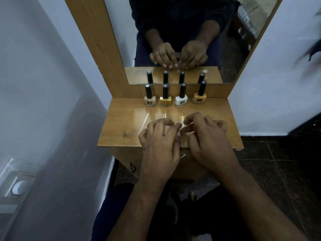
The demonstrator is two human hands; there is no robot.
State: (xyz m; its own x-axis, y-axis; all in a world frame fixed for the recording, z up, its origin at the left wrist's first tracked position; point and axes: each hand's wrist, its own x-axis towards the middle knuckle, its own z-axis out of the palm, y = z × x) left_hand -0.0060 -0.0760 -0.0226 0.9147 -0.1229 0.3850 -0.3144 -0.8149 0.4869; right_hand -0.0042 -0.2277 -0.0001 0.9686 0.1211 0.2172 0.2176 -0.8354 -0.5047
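- Head view, far left: a white switch plate (17, 181) with a round knob is fixed low on the pale wall.
- A small wooden dressing table (121, 129) stands against the wall, and its mirror (191, 23) rises behind the tabletop in a wooden frame.
- Four nail polish bottles with tall black caps stand upright in a row along the back of the tabletop, just in front of the mirror. From the left they are a beige bottle (150, 100), a gold bottle (165, 101), a white bottle (181, 100) and an ochre bottle (199, 97). The first three stand close together, and the ochre one stands a little apart and slightly further back.
- The left hand (160, 145) is over the front half of the tabletop, back upward and fingers curled. Its forefinger and thumb are drawn near each other over the film.
- A clear glossy film (166, 117) lies flat on the tabletop between the bottles and the front edge, partly under both hands.
- The right hand (210, 141) is just beside the left, fingers curled, with its forefinger tip almost meeting the left forefinger. I cannot tell whether either hand actually pinches the film.
- The mirror shows both hands with fingertips meeting.
- Dark floor tiles (278, 171) lie to the right.
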